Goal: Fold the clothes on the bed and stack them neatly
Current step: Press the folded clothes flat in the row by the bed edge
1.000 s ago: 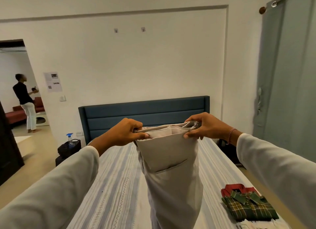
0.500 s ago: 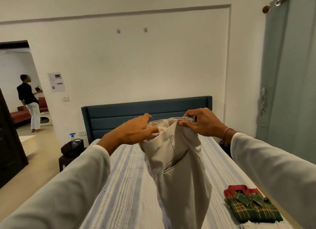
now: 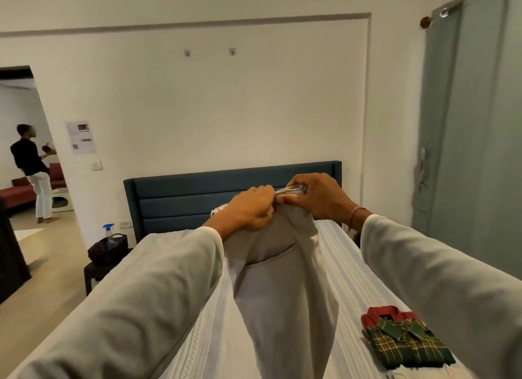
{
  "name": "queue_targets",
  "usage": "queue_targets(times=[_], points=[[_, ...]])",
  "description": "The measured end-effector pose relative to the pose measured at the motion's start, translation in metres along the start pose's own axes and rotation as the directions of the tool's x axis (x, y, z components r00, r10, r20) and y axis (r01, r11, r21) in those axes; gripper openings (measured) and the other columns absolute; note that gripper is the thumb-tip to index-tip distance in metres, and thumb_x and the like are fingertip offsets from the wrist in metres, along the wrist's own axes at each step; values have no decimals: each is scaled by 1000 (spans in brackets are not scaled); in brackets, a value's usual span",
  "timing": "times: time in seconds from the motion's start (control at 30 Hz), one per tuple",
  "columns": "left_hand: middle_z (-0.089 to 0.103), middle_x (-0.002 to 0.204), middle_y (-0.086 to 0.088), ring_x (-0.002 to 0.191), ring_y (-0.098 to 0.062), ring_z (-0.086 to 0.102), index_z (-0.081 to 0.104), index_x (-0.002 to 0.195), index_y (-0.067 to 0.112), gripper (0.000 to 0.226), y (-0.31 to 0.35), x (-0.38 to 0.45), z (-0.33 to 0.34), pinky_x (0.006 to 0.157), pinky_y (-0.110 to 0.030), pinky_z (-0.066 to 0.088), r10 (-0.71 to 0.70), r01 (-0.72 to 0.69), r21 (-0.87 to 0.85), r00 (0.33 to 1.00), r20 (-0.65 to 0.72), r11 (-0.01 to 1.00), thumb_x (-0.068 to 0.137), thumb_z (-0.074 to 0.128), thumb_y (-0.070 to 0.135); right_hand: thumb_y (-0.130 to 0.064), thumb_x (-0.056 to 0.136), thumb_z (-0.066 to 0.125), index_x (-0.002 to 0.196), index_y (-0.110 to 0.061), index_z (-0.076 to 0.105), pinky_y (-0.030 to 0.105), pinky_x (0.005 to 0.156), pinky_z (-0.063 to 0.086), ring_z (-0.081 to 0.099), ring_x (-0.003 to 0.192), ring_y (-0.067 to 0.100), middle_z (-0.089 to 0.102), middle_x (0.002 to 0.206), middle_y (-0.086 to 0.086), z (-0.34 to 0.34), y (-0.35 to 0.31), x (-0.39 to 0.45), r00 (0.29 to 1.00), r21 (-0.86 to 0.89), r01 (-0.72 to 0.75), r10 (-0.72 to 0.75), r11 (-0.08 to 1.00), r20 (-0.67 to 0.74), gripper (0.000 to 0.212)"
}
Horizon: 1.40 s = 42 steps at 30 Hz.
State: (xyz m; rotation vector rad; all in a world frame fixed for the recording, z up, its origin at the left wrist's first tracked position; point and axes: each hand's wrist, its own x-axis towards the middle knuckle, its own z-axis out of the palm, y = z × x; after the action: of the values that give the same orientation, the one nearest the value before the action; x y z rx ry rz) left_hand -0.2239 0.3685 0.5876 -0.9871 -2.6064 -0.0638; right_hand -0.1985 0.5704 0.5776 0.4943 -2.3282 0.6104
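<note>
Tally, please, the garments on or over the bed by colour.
Beige trousers, held up by both hands: 1
Green plaid shirt, folded: 1
Red garment beneath it: 1
Total: 3

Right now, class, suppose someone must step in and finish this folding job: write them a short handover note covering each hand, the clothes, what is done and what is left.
Left hand and right hand both grip the waistband of the beige trousers, held up together above the striped bed; the legs hang down.
Done: a green plaid shirt lies folded on a red garment at the bed's right edge.
Left: fold the trousers and add them to that stack.
</note>
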Motion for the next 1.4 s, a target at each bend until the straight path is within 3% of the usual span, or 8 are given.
queue_targets(times=[0.23,0.33,0.5,0.63,1.0,1.13,1.3,1.4], points=[[49,84,4,65,-11,46,37,94,18,41,-8,3,-2,66,-30,35,119,-120,-9,991,-58,993,101,25,57,-72,72,64,109,-17,69,28,75,61,68,87,16,71,98,0,-4,2,-4,997,270,-65,74,961,-23,67],[59,88,-6,69,-19,50,40,93,17,42,-16,8,-16,67,-32,36,241,-238,42,966,-98,970,99,24,56,-66,85,52,110,-19,62,29,71,61,68,82,19,69,96,1,-1,8,-23,952,527,-253,305,811,-12,55],[69,96,-17,74,-25,55,55,100,9,42,-35,13,-40,69,-29,34,319,-302,140,939,-128,943,102,37,47,-74,95,29,125,-5,56,43,98,54,65,106,32,66,120,16,45,64,-103,558,268,-830,721,490,411,80],[65,83,-9,66,-18,47,44,90,22,61,-49,7,-57,66,-29,33,362,-343,130,917,-170,930,91,14,76,-89,82,21,141,-13,49,47,108,44,62,116,30,61,128,7,90,73,-157,282,132,-949,583,286,762,101],[42,67,14,62,-18,44,40,85,24,49,-84,-16,-117,63,-31,31,337,-291,216,915,-223,932,97,22,69,-63,100,37,140,-22,53,43,88,59,71,109,29,72,123,7,131,23,-121,582,686,-714,426,-139,692,59],[42,61,18,55,-8,43,34,80,32,52,-106,-32,-140,61,-33,35,307,-258,200,911,-277,945,89,18,81,-70,91,51,148,-20,38,51,101,53,67,117,34,65,135,9,127,22,-105,571,688,-698,424,-200,703,76],[54,66,9,65,-21,54,47,85,23,50,-130,-47,-167,67,-40,45,222,-169,201,935,-278,965,89,28,69,-83,89,27,131,-15,65,51,107,48,64,122,34,69,127,11,104,3,-89,450,474,-879,258,-38,855,88],[61,73,-2,71,-22,58,54,91,16,70,-138,-54,-177,71,-41,46,184,-149,156,952,-244,976,83,28,81,-79,93,20,133,-14,62,46,105,48,62,124,32,68,130,10,105,-22,-80,490,506,-861,190,-49,851,87]])
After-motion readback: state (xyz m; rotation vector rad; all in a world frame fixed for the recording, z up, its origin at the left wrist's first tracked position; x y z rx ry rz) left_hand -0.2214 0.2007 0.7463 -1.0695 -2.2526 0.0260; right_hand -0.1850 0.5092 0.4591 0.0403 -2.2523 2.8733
